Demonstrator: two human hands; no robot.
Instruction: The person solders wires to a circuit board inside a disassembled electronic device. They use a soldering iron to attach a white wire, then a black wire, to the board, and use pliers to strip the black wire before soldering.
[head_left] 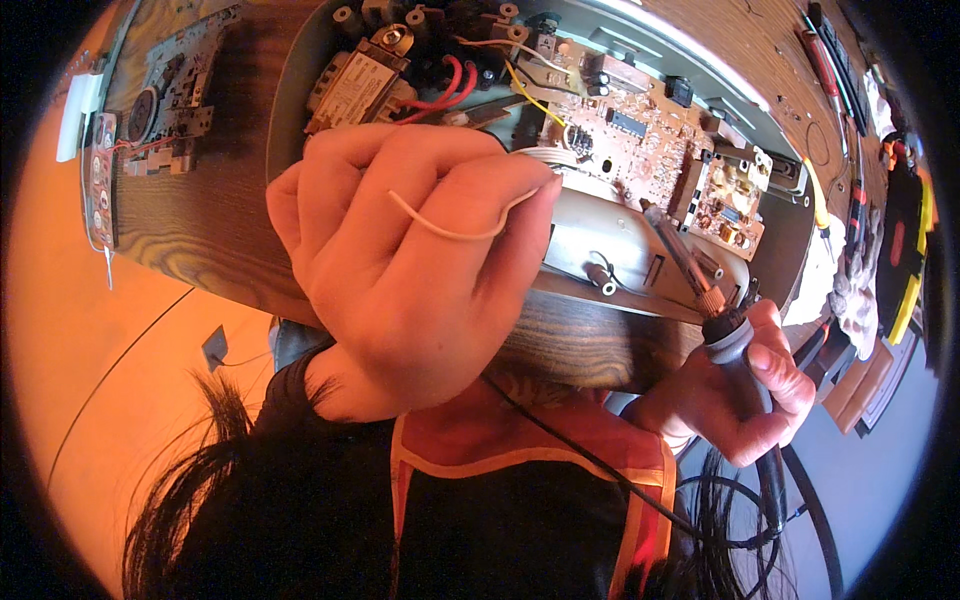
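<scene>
My left hand [410, 250] is closed, its thumb and forefinger pinching a thin, pale strand of solder wire [455, 235]. The strand's loose end curls back over the knuckles, and a few coils show past the fingertips. In my right hand [745, 395] is a soldering iron [708, 290], gripped by its dark handle. Its tip points up and left, at the near edge of a tan circuit board [640, 125]; whether it touches cannot be made out. The board sits in an open grey equipment casing [600, 225], partly covered by my left hand.
Inside the casing are a transformer [360, 85] and red wires [445, 90]. Another circuit board [180, 90] lies at the left of the wooden table [230, 215]. Screwdrivers [822, 60] lie far right, near a crumpled cloth [855, 290]. A black cord [590, 455] crosses my apron.
</scene>
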